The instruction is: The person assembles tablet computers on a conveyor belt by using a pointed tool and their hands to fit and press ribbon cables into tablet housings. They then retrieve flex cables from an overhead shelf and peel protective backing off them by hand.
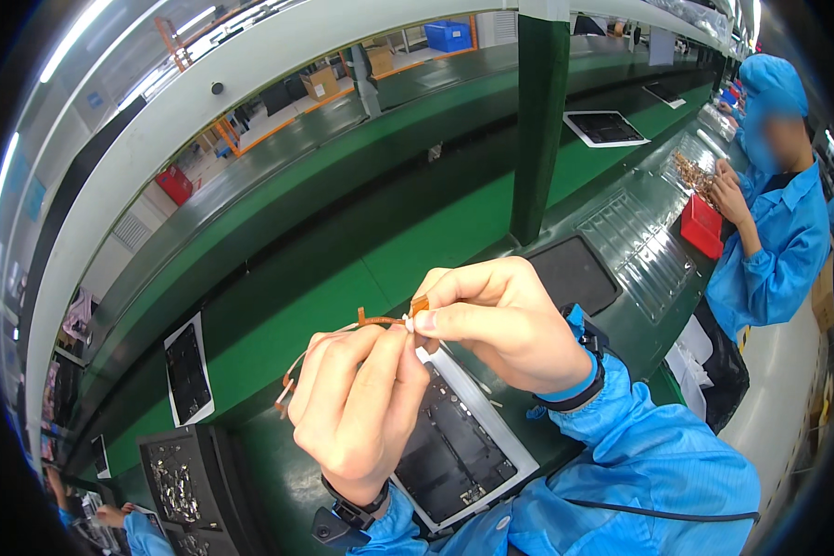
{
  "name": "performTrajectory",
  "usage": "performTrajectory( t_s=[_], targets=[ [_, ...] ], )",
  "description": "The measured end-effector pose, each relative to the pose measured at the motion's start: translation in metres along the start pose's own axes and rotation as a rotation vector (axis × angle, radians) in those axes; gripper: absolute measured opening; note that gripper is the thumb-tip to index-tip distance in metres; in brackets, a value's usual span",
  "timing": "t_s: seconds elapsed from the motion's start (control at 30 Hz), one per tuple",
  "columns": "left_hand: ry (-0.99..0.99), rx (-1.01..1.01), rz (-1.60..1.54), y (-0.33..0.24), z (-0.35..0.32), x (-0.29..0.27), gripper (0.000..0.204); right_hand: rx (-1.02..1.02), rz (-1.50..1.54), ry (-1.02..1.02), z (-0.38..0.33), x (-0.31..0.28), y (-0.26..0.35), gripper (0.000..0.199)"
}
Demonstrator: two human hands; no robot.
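Note:
Both my hands are raised together above the bench, pinching a thin orange-brown flex cable (380, 321). My right hand (505, 320) closes thumb and forefinger on its right end, where a flat orange tab and a small white piece show. The fingertips of my left hand (357, 398) meet beside it and close on the cable from below. A thin pale tail of the cable (289, 382) with small orange tabs hangs out left of my left hand. Beneath my hands lies an open tablet-like device (459, 440) with a white frame and black inside, partly covered by my left hand.
A black tray (176, 486) of small metal parts stands at lower left. More devices (188, 369) lie along the green bench. Right of my hands are a black mat (574, 273) and a clear ribbed tray (635, 250). A co-worker in blue (774, 222) works beside a red box (701, 225).

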State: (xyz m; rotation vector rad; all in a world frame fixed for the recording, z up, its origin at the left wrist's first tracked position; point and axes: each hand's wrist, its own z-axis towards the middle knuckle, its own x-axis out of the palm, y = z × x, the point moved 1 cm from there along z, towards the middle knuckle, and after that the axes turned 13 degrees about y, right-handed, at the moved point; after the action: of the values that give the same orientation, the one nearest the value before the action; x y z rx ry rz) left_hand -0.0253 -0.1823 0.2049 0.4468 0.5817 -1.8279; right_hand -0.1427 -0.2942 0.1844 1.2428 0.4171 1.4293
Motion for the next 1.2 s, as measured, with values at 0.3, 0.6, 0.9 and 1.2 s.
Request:
performTrajectory(
  t_s=[0.3, 0.6, 0.9, 1.2],
  targets=[
    [0.135, 0.065, -0.205, -0.004, -0.001, 0.019, 0.025, 0.047, 0.115, -0.158, -0.037, -0.007, 0.004, 0.010],
    [0.326, 0.132, -0.209, -0.046, -0.010, 0.057, 0.022, 0.027, 0.172, -0.516, -0.108, -0.009, 0.006, 0.012],
    [0.394, 0.152, -0.231, -0.072, -0.019, 0.092, 0.018, -0.041, 0.285, -0.703, -0.146, -0.018, -0.001, 0.014],
    [0.443, 0.228, -0.227, -0.081, -0.014, 0.104, 0.021, -0.059, 0.288, -0.706, -0.160, -0.026, -0.004, 0.013]
  ],
)
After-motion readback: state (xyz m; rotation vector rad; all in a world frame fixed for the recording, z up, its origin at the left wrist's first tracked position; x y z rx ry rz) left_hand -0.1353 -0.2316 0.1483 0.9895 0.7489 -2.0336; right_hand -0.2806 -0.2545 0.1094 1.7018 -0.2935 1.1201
